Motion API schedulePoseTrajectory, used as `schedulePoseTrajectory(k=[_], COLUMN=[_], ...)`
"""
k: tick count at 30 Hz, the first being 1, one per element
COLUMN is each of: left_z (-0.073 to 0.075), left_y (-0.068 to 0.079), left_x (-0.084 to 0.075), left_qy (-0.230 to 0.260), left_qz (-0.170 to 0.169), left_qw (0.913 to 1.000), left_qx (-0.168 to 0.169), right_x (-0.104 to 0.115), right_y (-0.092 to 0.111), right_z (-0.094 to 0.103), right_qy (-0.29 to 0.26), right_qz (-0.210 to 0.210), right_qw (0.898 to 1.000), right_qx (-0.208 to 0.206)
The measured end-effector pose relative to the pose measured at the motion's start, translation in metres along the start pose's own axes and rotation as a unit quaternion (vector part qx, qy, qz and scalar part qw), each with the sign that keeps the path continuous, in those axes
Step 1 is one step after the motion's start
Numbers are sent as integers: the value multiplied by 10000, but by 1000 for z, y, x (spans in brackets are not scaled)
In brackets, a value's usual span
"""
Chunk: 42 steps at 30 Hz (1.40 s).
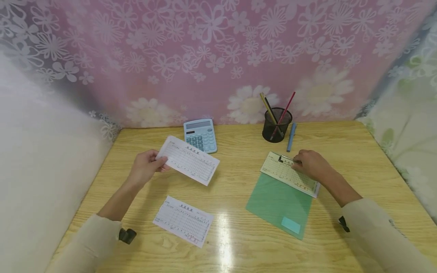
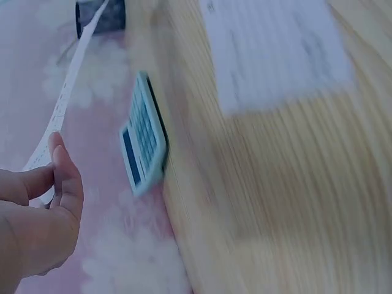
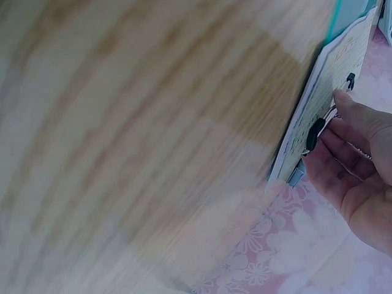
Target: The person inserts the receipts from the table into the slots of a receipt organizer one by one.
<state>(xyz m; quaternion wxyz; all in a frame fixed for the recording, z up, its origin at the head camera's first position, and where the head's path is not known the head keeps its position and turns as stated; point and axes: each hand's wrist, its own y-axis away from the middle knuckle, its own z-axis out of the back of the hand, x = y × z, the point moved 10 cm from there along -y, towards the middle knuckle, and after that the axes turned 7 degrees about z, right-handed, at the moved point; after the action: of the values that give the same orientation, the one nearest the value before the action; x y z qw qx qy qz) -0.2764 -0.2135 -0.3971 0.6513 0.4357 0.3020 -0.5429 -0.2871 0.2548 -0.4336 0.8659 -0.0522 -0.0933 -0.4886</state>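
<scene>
My left hand (image 1: 144, 167) pinches the left end of a white printed form (image 1: 191, 161) between thumb and fingers, raised above the table and overlapping the calculator in the head view. A second white form (image 1: 184, 220) lies flat nearer me, with red marks at its lower corner. On the right is a green clipboard (image 1: 280, 203) with yellowish printed forms (image 1: 273, 167) across its top. My right hand (image 1: 312, 165) is at the clipboard's metal clip (image 1: 285, 159). In the right wrist view the thumb bears on the clip (image 3: 315, 135), with fingers curled beneath.
A light blue calculator (image 1: 200, 136) lies at the back of the wooden table (image 1: 232, 182). Near the flowered curtain (image 1: 218, 76), a black mesh cup (image 1: 274, 131) holds several pencils, with a blue pen (image 1: 291, 137) beside it. A blue sticker (image 1: 291, 225) is on the clipboard's lower edge.
</scene>
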Motion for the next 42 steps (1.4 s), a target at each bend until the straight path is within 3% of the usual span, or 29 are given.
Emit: schedulePoseTrajectory(k=[5,11,15,19,29,42], left_z=[-59,-131,-173,-205,-247,-286], left_y=[-12,-16,-14,-15,-16,-14], left_x=[-21,-46,-52,-52,-55,-47], left_qy=[596,714,860,1000,962,1149], left_qz=[2,-19,178,433,512,1040], left_qw=[9973,9930,9874,9812,9822,9770], left_qx=[431,943,1315,1592,1528,1463], right_x=[1,0,-2,-2,-2,-3], right_y=[0,0,0,-1,-1,-3], right_z=[0,0,-1,-1,0,-1], right_qy=[-38,-17,-1,-1,24,108], right_qz=[6,-23,-61,-61,22,-52], right_qw=[10000,10000,10000,10000,10000,9999], right_qx=[-12,-16,-15,-9,-5,13])
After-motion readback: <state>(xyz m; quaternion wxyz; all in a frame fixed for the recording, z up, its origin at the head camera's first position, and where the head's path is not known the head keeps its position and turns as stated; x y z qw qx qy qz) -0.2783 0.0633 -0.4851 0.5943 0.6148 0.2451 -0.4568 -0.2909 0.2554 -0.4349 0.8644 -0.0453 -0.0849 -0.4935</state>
